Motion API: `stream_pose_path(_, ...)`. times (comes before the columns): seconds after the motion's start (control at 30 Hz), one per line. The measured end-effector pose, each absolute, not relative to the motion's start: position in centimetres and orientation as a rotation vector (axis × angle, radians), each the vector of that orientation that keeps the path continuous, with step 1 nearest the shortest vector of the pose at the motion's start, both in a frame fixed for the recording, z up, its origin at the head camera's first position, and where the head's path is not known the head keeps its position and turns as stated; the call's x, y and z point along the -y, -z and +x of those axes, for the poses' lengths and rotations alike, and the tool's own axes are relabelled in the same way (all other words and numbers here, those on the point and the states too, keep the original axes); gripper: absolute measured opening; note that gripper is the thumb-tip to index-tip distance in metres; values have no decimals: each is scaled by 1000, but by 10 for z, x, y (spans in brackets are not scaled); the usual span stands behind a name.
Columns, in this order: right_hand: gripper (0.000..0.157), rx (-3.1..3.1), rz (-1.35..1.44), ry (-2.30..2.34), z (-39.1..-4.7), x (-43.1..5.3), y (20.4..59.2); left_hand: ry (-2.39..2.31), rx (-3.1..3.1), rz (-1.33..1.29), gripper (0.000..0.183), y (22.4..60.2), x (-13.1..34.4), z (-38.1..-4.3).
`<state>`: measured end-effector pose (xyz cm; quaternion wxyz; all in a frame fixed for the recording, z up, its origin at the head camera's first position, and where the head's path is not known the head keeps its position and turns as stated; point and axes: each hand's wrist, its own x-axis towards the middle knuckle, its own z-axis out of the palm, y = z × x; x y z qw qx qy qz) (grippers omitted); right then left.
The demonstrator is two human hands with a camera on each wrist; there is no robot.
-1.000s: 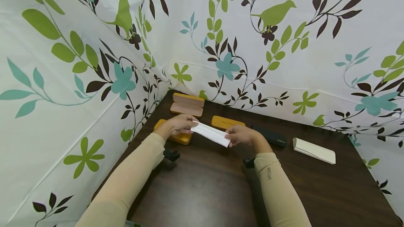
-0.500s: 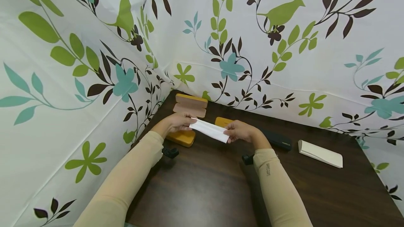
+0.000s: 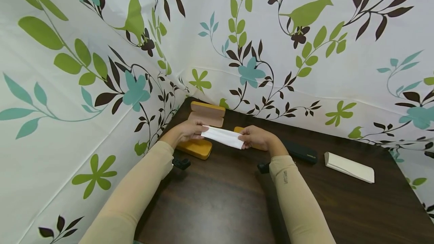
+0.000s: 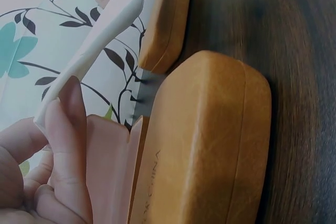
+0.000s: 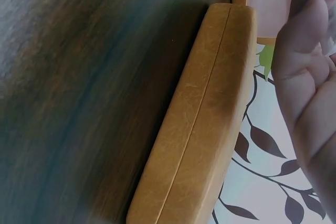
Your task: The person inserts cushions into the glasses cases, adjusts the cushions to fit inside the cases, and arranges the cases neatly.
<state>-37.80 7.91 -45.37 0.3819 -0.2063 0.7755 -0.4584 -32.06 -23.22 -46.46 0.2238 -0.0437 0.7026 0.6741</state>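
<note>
A folded white cloth [image 3: 222, 137] is stretched lengthwise between both hands, above the table. My left hand [image 3: 187, 130] pinches its left end between thumb and fingers. At the other end, my right hand [image 3: 258, 138] pinches the cloth's corner. Under the left hand lies a closed yellow-brown glasses case [image 3: 196, 149]; the left wrist view shows lettering on this case [image 4: 220, 140]. Behind it stands an open case [image 3: 207, 115] with a pinkish lining. Another closed yellow-brown case [image 5: 197, 114] lies beneath the right hand and is partly hidden in the head view.
Right of the right hand lies a black case [image 3: 301, 151], partly covered by the wrist. Farther right is a folded cream-coloured piece [image 3: 349, 167] on the dark wood table [image 3: 210, 199]. Patterned white curtain-like sheets [image 3: 305, 74] border the table at the back and left.
Both hands keep their hold on the white cloth, which has risen slightly and become more level. The head view has turned a little, shifting the table's things to the right.
</note>
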Motion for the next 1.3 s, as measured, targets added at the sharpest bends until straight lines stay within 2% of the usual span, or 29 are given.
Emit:
stream_pose_path(0.43, 20, -2036, -553, 1136, -386, -73, 457, -1905, -1904, -125, 31, 463, 239, -324)
stream_pose_path(0.7, 21, -2051, -572, 1154, -388, -70, 455, -1925, -1918, -123, 25, 466, 241, -327)
stream_pose_path(1.13, 21, -2050, -575, 1173, -391, -63, 456, -1941, -1926, -129, 33, 471, 247, -331)
stream_pose_path(1.3, 23, -2049, -556, 1196, -393, -61, 457, -1949, -1930, -126, 30, 474, 250, -334)
